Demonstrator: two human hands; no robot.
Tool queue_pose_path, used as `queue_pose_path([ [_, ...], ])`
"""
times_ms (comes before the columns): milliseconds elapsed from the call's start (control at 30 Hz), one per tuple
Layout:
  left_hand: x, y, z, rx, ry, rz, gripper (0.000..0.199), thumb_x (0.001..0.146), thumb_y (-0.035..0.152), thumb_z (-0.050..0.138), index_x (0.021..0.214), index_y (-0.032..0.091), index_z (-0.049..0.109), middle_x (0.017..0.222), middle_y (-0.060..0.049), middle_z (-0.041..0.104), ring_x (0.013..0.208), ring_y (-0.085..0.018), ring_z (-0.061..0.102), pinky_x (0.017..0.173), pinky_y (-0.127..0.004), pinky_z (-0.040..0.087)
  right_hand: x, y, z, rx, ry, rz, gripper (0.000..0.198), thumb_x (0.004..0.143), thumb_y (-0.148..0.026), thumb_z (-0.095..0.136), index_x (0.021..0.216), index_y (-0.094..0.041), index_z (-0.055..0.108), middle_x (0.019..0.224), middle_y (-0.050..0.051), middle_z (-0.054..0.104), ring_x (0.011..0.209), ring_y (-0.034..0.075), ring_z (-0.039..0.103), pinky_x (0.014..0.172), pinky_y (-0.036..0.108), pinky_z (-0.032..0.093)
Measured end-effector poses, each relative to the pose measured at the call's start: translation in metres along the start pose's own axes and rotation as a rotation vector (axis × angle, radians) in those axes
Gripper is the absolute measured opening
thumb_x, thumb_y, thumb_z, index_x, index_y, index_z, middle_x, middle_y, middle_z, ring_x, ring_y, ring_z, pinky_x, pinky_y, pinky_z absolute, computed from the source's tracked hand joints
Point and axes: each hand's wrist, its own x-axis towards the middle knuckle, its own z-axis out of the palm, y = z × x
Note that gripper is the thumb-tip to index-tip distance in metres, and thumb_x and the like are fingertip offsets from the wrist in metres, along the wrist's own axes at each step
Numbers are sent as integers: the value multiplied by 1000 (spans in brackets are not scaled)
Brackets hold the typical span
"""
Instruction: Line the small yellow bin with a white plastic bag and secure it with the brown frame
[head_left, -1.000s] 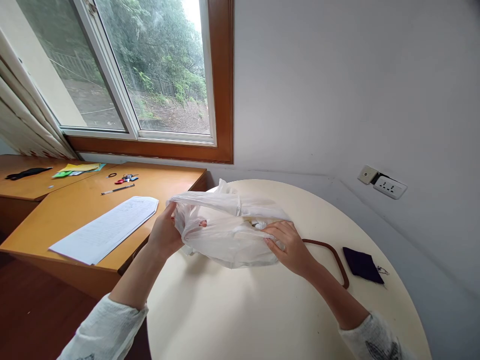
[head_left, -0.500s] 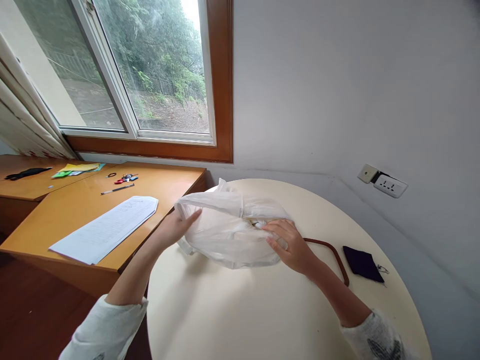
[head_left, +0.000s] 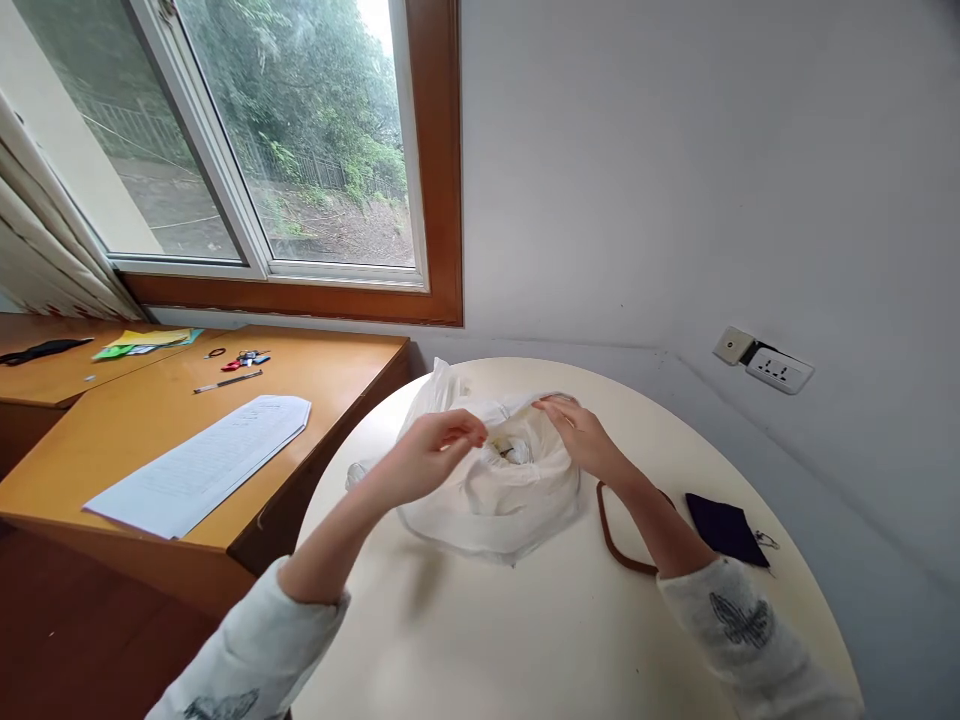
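Note:
A thin white plastic bag lies on the round cream table, with its mouth spread open toward me. Inside the opening sits a small whitish bundle with yellowish and dark marks, too crumpled to name. My left hand hovers at the left side of the mouth, fingers loosely bent, thumb a little apart and nothing visible in them. On the far right rim, my right hand holds the bag's edge between fingers and thumb.
A brown rounded frame-like loop lies under my right forearm, and a dark cloth pouch sits to its right. On the wooden desk at left are papers, a pen and keys. A wall stands behind the table.
My left hand has left the bag's left edge and moved right, over the mouth. My right hand has shifted up to the far rim. The opening is now wider and shows the bundle.

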Motion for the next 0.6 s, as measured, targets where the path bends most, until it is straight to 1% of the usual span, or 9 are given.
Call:
queue_pose_path([
  [100,20,-18,22,27,71,8,27,83,36,46,98,18,61,105,-8,60,98,-20,56,87,-34,45,17,5,2,217,-53,130,38,87,-46,38,107,-24,62,123,3,55,118,18,45,104,38,28],
  [200,40,-34,32,-4,127,-39,35,85,41,42,106,19,59,116,-9,56,108,-22,52,95,-36,40,26,13,7,498,-103,294,43,84,-52,41,111,-24,59,130,3,50,120,20,43,103,37,30],
  [267,52,-41,36,-78,156,-67,38,86,43,39,110,20,58,122,-8,53,117,-22,45,101,-36,34,27,20,14,714,-135,398,48,82,-55,42,115,-24,56,129,4,51,116,21,48,98,37,35],
  [333,61,-48,40,-189,192,-94,40,87,45,37,113,22,56,128,-5,49,123,-22,40,104,-36,29,27,28,23,896,-144,473,49,81,-57,41,117,-25,54,120,5,58,107,21,55,93,38,40],
  [400,67,-54,45,-317,215,-149,44,86,50,34,116,24,55,132,-4,47,124,-23,39,104,-36,30,25,35,33,1005,-105,519,49,81,-57,40,114,-24,56,106,4,65,97,21,60,88,37,43],
  [467,70,-61,51,-452,206,-229,49,85,54,33,117,25,54,132,-3,47,122,-25,42,101,-37,34,21,41,42,1047,-39,552,49,80,-58,40,105,-21,59,92,4,68,89,21,61,83,35,45],
  [533,71,-68,56,-587,191,-299,53,83,59,33,119,26,53,130,-3,50,117,-26,48,97,-38,39,13,45,50,1039,57,562,46,77,-59,43,96,-21,60,83,2,68,83,21,61,79,33,46],
  [600,71,-73,62,-676,204,-332,56,82,60,32,123,26,49,123,-5,55,111,-27,53,94,-40,42,0,47,54,976,170,516,41,74,-57,46,90,-22,59,77,0,66,79,20,60,74,31,47],
])
